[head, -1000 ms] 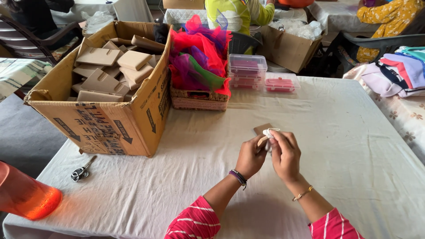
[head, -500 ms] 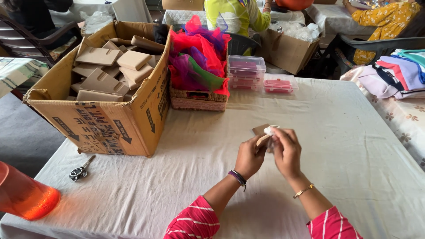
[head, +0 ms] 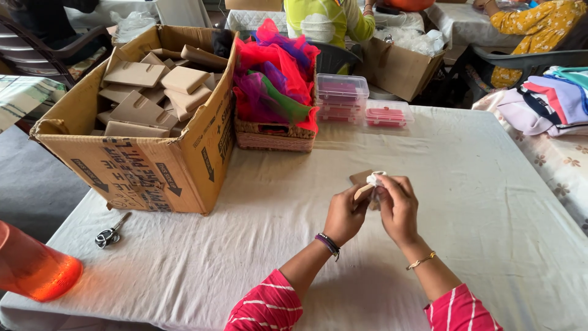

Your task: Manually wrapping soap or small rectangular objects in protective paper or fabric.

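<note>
Cardboard piece (head: 361, 191) sits pinched between our left hand (head: 346, 214) and right hand (head: 398, 205), both grips closed on it, white wad (head: 375, 179) at its top.

Soft, even daylight (edges slightly warped)

— What's sitting around me on this white tablecloth (head: 465, 184)?

— A big cardboard box (head: 153, 165) is standing at my far left, with flat brown cartons (head: 144, 86) piling up inside it.

— And just beside it?

— A woven basket (head: 274, 136) is overflowing with bright netting (head: 275, 73) in red, purple and green. Clear plastic boxes (head: 343, 98) are stacking up next to it, one low box (head: 386, 114) lying apart.

— Nearer me?

— Scissors (head: 110, 233) are lying by the edge, and an orange tumbler (head: 33, 270) is glowing at the corner. Folded clothes (head: 551, 101) are resting off to my right.
</note>
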